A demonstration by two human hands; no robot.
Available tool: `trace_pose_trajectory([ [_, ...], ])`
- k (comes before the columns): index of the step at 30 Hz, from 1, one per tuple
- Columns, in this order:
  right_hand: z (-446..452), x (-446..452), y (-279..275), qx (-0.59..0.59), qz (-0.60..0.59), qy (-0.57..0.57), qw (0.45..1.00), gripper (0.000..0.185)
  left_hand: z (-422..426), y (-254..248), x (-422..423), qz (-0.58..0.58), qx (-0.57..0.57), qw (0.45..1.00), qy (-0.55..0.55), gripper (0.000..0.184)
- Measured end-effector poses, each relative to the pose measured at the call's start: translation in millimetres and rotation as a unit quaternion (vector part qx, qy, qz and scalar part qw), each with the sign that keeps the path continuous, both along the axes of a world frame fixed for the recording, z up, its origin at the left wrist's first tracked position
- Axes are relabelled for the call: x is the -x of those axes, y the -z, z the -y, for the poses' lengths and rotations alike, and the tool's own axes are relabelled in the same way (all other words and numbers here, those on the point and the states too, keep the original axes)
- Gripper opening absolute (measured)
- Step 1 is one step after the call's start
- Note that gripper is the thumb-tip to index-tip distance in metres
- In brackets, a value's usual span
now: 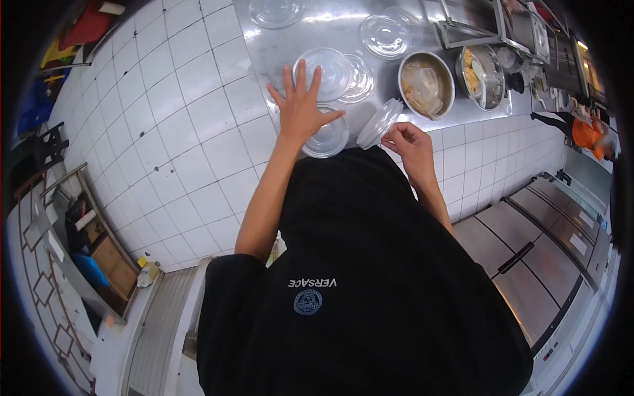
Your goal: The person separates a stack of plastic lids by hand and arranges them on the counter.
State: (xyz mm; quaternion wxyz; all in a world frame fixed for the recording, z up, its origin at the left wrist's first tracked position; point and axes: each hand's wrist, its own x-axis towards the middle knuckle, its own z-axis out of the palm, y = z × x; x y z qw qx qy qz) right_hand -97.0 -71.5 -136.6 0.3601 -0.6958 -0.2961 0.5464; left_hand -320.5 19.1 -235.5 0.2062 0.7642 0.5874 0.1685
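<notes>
The worktop (330,30) holds a pot (449,82) toward its near edge. The left hand (301,102) spreads open over flat lids (337,72) by the near left corner. The right hand (411,142) seems to pinch tilted lids (381,124) at the near edge. Best pinch softly, so none bend.

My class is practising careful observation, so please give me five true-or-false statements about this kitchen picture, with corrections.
1. The left hand is spread, its fingers apart. True.
2. The right hand lies flat on the table. False: its fingers are bent, at the edge of the tilted clear lids.
3. Two round metal pots stand side by side on the metal table. True.
4. All the clear lids are square. False: they are round.
5. The black shirt bears white lettering. True.
</notes>
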Motion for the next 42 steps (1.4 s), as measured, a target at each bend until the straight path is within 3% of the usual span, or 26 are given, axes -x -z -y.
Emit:
trace_pose_trajectory([
  [2,-3,-7,-11,-0.009,0.000,0.005,1.000,0.020,-6,-16,-9,-0.017,-0.045,0.998,-0.029,0.085],
  [5,-10,-4,-25,-0.030,0.001,0.007,1.000,0.020,-3,-69,-9,0.279,0.007,0.957,0.078,0.075],
  [6,-11,-2,-24,-0.038,-0.013,0.009,0.999,0.019,6,-91,-14,0.343,-0.009,0.934,0.098,0.052],
  [10,-14,17,-18,-0.055,-0.074,-0.011,0.996,0.013,35,-100,-25,0.368,0.076,0.920,0.107,0.023],
  [13,-6,21,-5,-0.052,-0.096,-0.031,0.994,0.013,50,-97,-24,0.420,0.133,0.896,0.057,0.026],
  [25,10,17,20,0.065,-0.133,-0.075,0.986,0.023,79,-84,-31,0.211,0.086,0.965,0.127,0.020],
  [42,16,33,30,0.001,-0.047,-0.027,0.999,0.019,73,-69,-34,0.161,0.015,0.972,0.170,0.027],
])
